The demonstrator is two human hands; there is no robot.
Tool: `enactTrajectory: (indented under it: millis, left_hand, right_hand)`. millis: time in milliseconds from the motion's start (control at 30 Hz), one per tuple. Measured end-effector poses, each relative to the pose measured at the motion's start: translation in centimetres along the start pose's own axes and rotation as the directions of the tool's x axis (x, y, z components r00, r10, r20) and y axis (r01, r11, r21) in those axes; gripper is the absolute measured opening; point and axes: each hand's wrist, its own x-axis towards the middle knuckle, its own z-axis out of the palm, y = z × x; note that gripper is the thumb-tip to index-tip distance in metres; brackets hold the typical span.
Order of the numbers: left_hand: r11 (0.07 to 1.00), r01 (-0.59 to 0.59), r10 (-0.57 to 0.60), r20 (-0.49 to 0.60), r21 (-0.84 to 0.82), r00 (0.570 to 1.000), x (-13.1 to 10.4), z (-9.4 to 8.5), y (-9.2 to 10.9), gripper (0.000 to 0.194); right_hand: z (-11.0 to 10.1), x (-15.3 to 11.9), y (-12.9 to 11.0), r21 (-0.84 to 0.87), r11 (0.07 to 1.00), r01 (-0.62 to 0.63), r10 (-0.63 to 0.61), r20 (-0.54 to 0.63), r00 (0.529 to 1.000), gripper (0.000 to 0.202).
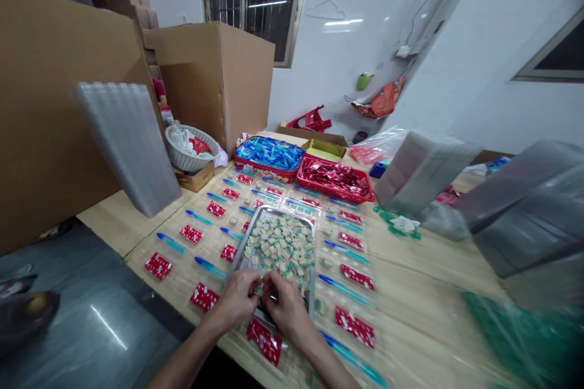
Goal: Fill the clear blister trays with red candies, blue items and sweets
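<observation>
A metal tray (311, 282) full of small beige-and-green blocks (283, 243) lies on the table. Over its near end, my left hand (238, 299) and my right hand (285, 302) are close together, fingers curled inward. The left fingertips pinch what looks like one small block, partly hidden. Whatever the right fingers grip is too small to make out. Around the tray, rows of clear plastic packs each hold a blue pen (345, 289) and a red dotted packet (354, 326). Another red dotted packet (265, 342) lies just below my hands.
Behind the tray stand a tin of blue pens (269, 177) and a red basket (369, 196) of red packets. Stacks of clear plastic trays stand at left (130, 146) and right (417, 173). A white basket (188, 160) and large cardboard boxes (246, 82) are behind.
</observation>
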Motion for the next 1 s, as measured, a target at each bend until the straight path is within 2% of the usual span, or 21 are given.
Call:
enactTrajectory:
  millis: [67, 233, 467, 600, 700, 833, 1000]
  left_hand:
    - [1.000, 0.005, -0.005, -0.008, 0.001, 1.000, 0.05, -0.03, 0.01, 0.023]
    - [1.000, 0.019, -0.019, 0.004, -0.007, 1.000, 0.23, -0.04, 0.02, 0.024]
    - [1.000, -0.001, 0.001, -0.008, -0.006, 1.000, 0.28, 0.27, -0.41, 0.021]
    - [1.000, 0.009, -0.009, -0.007, 0.000, 1.000, 0.22, 0.07, -0.23, 0.023]
    - [1.000, 0.026, -0.026, -0.001, -0.016, 1.000, 0.17, -0.16, 0.13, 0.024]
    - [1.000, 0.017, -0.017, -0.009, -0.003, 1.000, 0.20, -0.05, 0.17, 0.024]
    - [1.000, 0.001, -0.001, -0.009, 0.003, 1.000, 0.31, 0.17, -0.12, 0.025]
  right_hand:
    - [-0.01, 0.11, 0.09, 0.053, 0.999, -0.001, 0.001, -0.003, 1.000, 0.026]
    - [-0.32, 0.07, 0.19, -0.029, 1.000, 0.005, -0.006, -0.030, 1.000, 0.025]
    - [0.17, 0.08, 0.01, -0.036, 0.999, 0.026, -0.029, -0.072, 0.997, 0.027]
    - [0.21, -0.01, 0.32, 0.046, 0.998, 0.046, -0.044, -0.060, 0.997, 0.034]
    - [0.04, -0.18, 0.63, 0.011, 0.999, 0.051, -0.050, -0.085, 0.995, 0.040]
    - [0.17, -0.31, 0.76, -0.052, 0.999, 0.016, -0.018, -0.041, 0.999, 0.041]
    - [0.30, -0.17, 0.58, -0.049, 0.999, 0.003, -0.004, -0.016, 1.000, 0.038]
